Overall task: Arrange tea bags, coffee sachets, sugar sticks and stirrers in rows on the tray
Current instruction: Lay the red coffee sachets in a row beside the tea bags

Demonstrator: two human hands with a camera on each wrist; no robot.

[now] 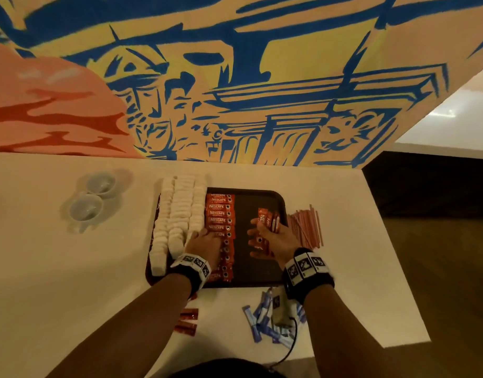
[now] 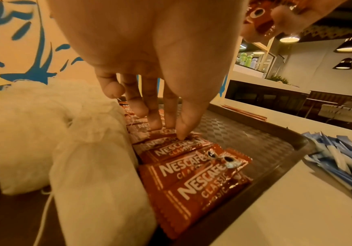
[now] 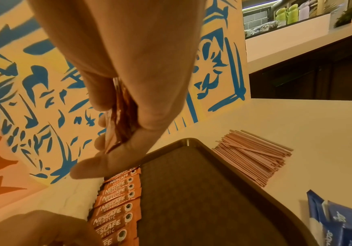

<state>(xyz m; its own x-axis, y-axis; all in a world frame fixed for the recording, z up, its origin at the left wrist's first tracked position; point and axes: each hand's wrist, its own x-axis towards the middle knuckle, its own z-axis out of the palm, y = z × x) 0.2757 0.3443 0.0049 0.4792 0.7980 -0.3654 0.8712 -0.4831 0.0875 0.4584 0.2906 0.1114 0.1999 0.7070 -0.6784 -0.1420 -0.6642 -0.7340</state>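
Red coffee sachets (image 1: 221, 230) printed "NESCAFE CLASSIC" lie overlapped in one row down the dark tray (image 1: 278, 203), beside three rows of white tea bags (image 1: 180, 211) on its left part. The left hand (image 1: 204, 242) rests straight fingertips (image 2: 182, 133) on that sachet row. The right hand (image 1: 275, 238) grips a small bunch of sachets (image 1: 269, 219) over the bare part of the tray; their count cannot be told. Pink stirrers (image 1: 305, 227) lie piled on the tabletop (image 1: 71, 282) just right of the tray. Blue sugar sticks (image 1: 267, 323) are heaped near its front edge, and two more red sachets (image 1: 187, 321) lie apart. Two cups (image 1: 93, 196) stand at the left.
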